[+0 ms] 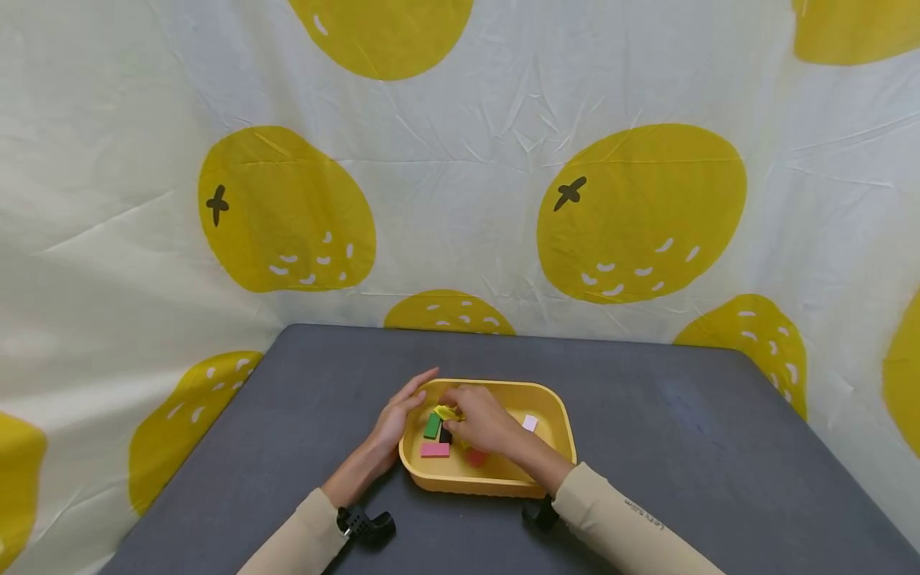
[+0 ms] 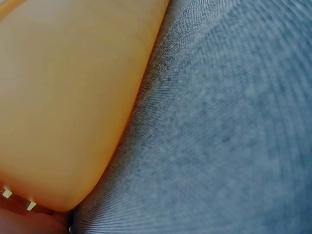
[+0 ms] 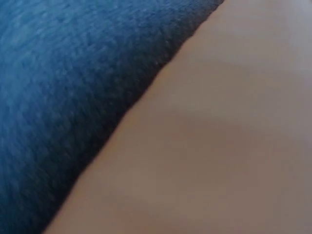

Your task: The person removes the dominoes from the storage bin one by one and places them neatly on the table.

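In the head view, my left hand [image 1: 391, 422] lies along the left end of a yellow plastic tray [image 1: 496, 484], its fingers stretched along the rim. My right hand [image 1: 483, 417] reaches down inside the tray, where thumb and fingertips pinch a small yellow block [image 1: 446, 413]. Close to those fingertips are a green block [image 1: 432, 426] and a black one [image 1: 446, 434]. A pink block [image 1: 434, 450] lies nearer the front wall. Partly under the right hand shows a red block [image 1: 476, 458]. A whitish block [image 1: 529, 423] is toward the right end.
The tray stands on a dark grey cloth-covered table [image 1: 647, 447]. Behind it hangs a white curtain [image 1: 460, 200] with big yellow fruit prints. The left wrist view shows the tray's smooth wall [image 2: 68, 97] close up. A pale brown surface [image 3: 209, 156] fills much of the right wrist view.
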The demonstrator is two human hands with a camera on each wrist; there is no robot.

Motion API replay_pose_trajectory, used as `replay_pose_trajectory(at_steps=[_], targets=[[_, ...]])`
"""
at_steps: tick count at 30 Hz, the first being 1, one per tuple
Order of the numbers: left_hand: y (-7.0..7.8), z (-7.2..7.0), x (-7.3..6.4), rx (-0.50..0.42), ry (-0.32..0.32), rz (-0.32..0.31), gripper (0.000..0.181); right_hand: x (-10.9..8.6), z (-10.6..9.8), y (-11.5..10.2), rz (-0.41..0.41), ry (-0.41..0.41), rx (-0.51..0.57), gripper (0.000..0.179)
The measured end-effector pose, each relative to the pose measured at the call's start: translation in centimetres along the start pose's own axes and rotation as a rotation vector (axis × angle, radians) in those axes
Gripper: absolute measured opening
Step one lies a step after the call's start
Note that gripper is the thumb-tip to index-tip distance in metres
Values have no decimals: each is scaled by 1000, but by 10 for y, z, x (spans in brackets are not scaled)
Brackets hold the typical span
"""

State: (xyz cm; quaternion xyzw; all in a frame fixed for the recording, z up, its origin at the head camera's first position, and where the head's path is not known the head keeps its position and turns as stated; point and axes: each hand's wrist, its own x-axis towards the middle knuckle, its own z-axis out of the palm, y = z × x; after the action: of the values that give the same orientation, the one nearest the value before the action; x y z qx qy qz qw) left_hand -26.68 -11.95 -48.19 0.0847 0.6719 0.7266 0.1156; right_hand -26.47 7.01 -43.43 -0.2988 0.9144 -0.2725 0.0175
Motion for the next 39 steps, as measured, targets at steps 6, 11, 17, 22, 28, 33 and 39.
replay_pose_trajectory(at_steps=[6, 11, 17, 22, 28, 33, 39], targets=[[0, 1, 0, 1, 2, -12, 50, 0, 5, 1, 7, 3, -68, 26], [-1, 0, 1, 22, -14, 18, 50, 3, 6, 1, 4, 17, -99, 22], [-4, -3, 1, 15, -19, 49, 50, 5, 8, 1, 12, 19, -101, 20], [-5, -3, 0, 25, -15, 58, 51, 4, 10, 0, 36, 12, -93, 22], [-4, -3, 0, 49, -16, 66, 51, 2, 9, -1, 55, 13, -74, 29], [-6, -4, 0, 62, -7, 73, 51, 0, 8, -1, 29, 14, -93, 37], [-5, -4, -2, 72, 3, 59, 50, -3, 4, -3, 10, 0, -87, 38]])
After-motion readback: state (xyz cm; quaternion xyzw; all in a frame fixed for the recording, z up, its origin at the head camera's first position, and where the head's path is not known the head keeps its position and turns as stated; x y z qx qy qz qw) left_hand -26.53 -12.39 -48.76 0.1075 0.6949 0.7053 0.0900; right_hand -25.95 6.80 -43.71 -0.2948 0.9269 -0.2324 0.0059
